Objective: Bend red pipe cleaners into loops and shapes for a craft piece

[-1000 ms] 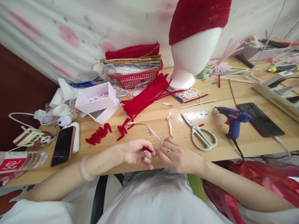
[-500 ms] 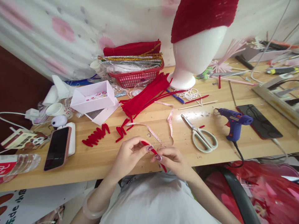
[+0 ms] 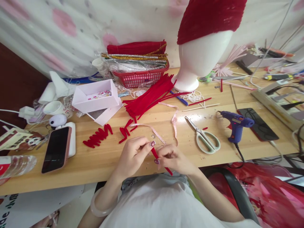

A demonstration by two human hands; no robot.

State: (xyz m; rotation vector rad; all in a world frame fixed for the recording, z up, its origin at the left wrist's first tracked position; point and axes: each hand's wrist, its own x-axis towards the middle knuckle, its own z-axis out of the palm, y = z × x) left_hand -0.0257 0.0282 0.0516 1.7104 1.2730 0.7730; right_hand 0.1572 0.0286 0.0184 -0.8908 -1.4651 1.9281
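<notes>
Near the table's front edge, my left hand pinches the upper end of a red fuzzy stem. My right hand grips the same stem lower down, and its free end sticks out below the fingers. Beyond my hands lie short bent red pieces and, to the left, a zigzag row of red pieces. A big bundle of red stems rests behind them, with a pink measuring tape beside it.
Scissors and a blue glue gun lie to the right. A white head form stands behind. A white box, a phone and a bottle are on the left.
Between my hands more of the red stem shows, and its lower end reaches slightly further right. My left fingertips no longer cover its upper part the same way. The view has shifted slightly.
</notes>
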